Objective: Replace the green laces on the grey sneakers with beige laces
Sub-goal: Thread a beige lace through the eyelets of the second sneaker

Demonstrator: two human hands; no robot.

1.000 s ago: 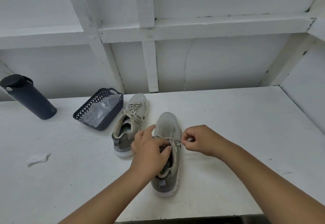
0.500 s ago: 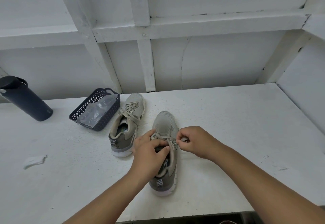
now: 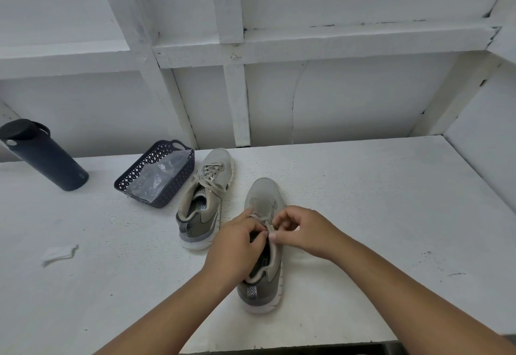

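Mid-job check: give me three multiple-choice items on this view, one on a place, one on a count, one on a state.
1. The basket sits:
A. between bottle and farther sneaker
B. right of both sneakers
C. on the shelf

2. Sneakers on the table:
A. one
B. two
C. three

3. The farther sneaker is:
A. unlaced
B. laced in beige
C. held

Key: 1 A, the bottle stands to its left, the sneaker to its right. 2 B, the nearer sneaker is the second. 3 B, beige laces cross it while the left hand and right hand work the nearer one.
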